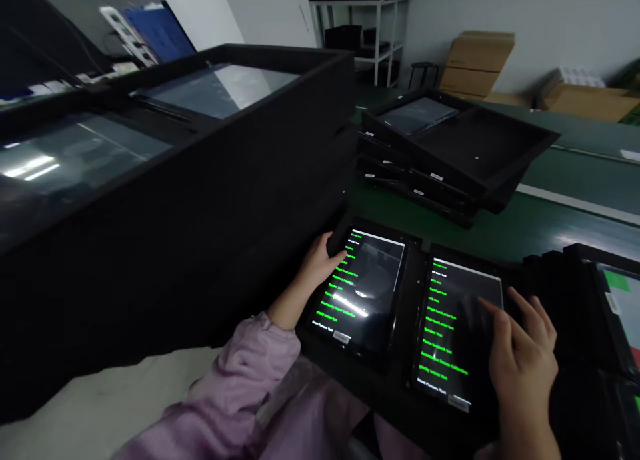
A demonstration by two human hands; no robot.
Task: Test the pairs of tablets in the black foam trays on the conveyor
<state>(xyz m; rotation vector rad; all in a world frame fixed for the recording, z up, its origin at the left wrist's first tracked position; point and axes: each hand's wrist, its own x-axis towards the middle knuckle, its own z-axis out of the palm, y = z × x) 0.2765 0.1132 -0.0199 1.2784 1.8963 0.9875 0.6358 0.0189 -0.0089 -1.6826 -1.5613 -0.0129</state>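
Note:
Two tablets lie side by side in a black tray [417, 267] in front of me, both lit with lists of green text. My left hand [320, 263] rests on the left edge of the left tablet [363, 290], its thumb touching the screen near the top of the list. My right hand [523, 347] hovers over the right tablet [457, 327], fingers spread, with the forefinger tip on the screen's right side. Pink sleeves cover both my forearms.
A tall stack of black trays [165, 200] with wrapped tablets on top stands at my left. A shorter stack of black trays [450, 153] sits on the green belt behind. Another lit tablet [617, 307] shows at the right edge. Cardboard boxes [477, 60] and a white shelf [380, 33] stand at the back.

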